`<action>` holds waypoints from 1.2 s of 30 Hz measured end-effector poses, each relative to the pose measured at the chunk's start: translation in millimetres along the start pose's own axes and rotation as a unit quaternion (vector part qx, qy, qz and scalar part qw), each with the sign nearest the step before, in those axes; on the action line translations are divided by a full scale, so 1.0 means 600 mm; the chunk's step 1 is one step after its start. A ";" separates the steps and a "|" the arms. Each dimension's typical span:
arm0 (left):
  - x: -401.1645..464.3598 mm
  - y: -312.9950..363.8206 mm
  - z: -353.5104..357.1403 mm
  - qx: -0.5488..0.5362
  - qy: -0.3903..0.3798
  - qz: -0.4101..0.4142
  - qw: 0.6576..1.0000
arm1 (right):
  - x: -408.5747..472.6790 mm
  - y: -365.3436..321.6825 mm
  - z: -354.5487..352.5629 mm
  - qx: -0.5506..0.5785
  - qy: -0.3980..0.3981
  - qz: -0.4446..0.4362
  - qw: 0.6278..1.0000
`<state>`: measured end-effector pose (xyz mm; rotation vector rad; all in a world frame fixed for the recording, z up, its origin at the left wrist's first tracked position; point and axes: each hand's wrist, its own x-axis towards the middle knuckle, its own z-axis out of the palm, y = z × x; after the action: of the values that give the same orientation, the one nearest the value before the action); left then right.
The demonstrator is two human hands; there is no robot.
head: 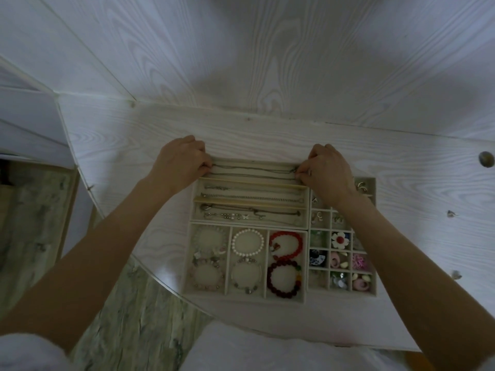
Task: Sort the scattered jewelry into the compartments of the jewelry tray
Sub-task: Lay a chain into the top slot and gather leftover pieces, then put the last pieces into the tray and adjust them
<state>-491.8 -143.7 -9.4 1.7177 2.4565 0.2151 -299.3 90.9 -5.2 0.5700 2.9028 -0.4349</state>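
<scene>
On the white table [375, 162], the jewelry tray [307, 228] is looking nearly full: bracelets are sitting in the compartments at 6 o'clock, small pieces are filling the grid at 4 o'clock, and chains are lying in the long slots. By my judgement only the thin necklace [254, 167] is getting settled, stretched along the 12 o'clock slot. The left hand [184, 159] is pinching its 9 o'clock end with curled fingers, and the right hand [325, 170] is pinching its 3 o'clock end.
</scene>
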 end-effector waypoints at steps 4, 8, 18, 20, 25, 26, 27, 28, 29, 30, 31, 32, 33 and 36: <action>-0.014 0.037 -0.014 -0.004 0.094 -0.014 0.995 | -0.036 0.003 -0.023 0.081 0.088 0.026 0.993; -0.015 0.138 -0.031 -0.065 0.181 -0.045 0.980 | -0.127 0.028 -0.051 0.101 0.160 0.022 0.982; 0.059 0.507 0.043 -0.271 0.049 -0.007 0.961 | -0.411 0.241 -0.042 0.042 0.085 0.160 0.982; 0.082 0.562 0.069 -0.253 -0.005 0.002 0.967 | -0.451 0.292 -0.029 0.048 0.081 0.204 0.974; 0.136 0.670 0.140 -0.121 -0.059 -0.013 0.991 | -0.509 0.425 0.003 0.099 0.098 0.298 0.944; 0.142 0.693 0.153 -0.090 -0.060 -0.026 0.994 | -0.515 0.454 0.005 0.101 0.101 0.293 0.946; 0.142 0.699 0.163 -0.067 -0.052 -0.040 0.996 | -0.511 0.469 0.010 0.099 0.106 0.281 0.949; 0.143 0.714 0.171 -0.043 -0.049 -0.058 0.996 | -0.507 0.493 0.009 0.098 0.110 0.263 0.954; 0.140 0.721 0.177 -0.022 -0.042 -0.072 0.996 | -0.498 0.505 0.008 0.096 0.111 0.242 0.959; 0.138 0.731 0.184 -0.006 -0.035 -0.085 0.996 | -0.486 0.518 0.005 0.091 0.112 0.214 0.966; 0.136 0.735 0.188 0.005 -0.029 -0.093 0.995 | -0.469 0.523 0.001 0.081 0.113 0.185 0.973; 0.136 0.743 0.190 0.014 -0.026 -0.104 0.994 | -0.449 0.527 -0.003 0.068 0.118 0.149 0.979; 0.135 0.748 0.191 0.023 -0.026 -0.115 0.993 | -0.427 0.528 -0.004 0.058 0.123 0.118 0.984; 0.142 0.755 0.187 0.031 -0.034 -0.128 0.991 | -0.363 0.514 -0.011 0.099 0.121 0.080 0.984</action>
<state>-82.3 94.6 -33.8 1.3868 2.6242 0.0518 19.5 290.5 -32.8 0.9398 3.0265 -0.6811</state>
